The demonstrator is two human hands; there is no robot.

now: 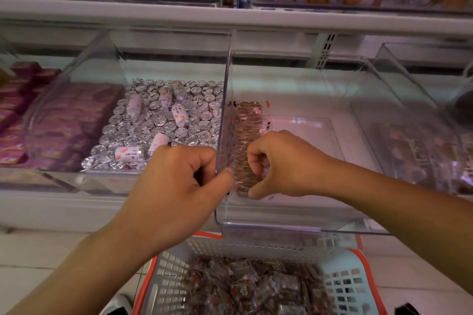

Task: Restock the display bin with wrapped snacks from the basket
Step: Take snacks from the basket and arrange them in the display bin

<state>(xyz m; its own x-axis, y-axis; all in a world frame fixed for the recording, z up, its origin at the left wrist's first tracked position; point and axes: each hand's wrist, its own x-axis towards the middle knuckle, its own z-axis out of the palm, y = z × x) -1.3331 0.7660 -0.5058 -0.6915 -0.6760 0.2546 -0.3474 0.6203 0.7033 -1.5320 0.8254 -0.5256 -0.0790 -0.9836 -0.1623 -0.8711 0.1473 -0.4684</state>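
A clear plastic display bin (302,225) stands pulled forward on the lower shelf. Along its left wall stands a row of brown wrapped snacks (247,125) on edge. My right hand (284,163) is inside the bin, its fingers closed on the near end of that row. My left hand (179,181) pinches the bin's left wall at its near corner, thumb inside. Below, a pale slotted basket (343,281) with an orange rim holds many more of the same wrapped snacks (253,286).
The neighbouring bin on the left holds foil-wrapped rolls (163,120), and pink packets (28,110) lie further left. Another clear bin (419,140) with brown packets stands on the right. The upper shelf edge (230,16) runs overhead. A tiled floor surrounds the basket.
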